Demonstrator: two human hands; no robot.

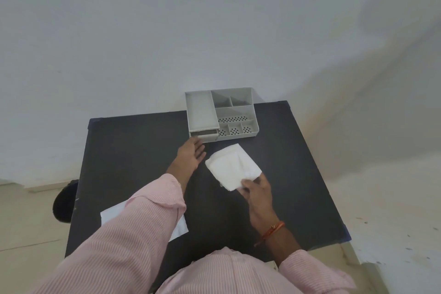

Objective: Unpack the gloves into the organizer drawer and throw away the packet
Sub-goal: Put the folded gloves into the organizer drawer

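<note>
A grey plastic organizer (235, 112) with several compartments stands at the far edge of the dark table (143, 150). Its drawer (204, 135) sits at the front left corner, pulled out slightly. My left hand (191, 156) is open, fingers reaching toward the drawer front, just short of it. My right hand (257, 192) pinches the near corner of a folded white bundle of gloves (232, 166), held just above the table, right of my left hand. A flat white packet (180, 228) lies on the table near me, mostly hidden under my left sleeve.
A dark round object (63, 203) sits on the floor beside the table's left edge. A pale wall rises right behind the organizer. Light floor shows to the left and right of the table.
</note>
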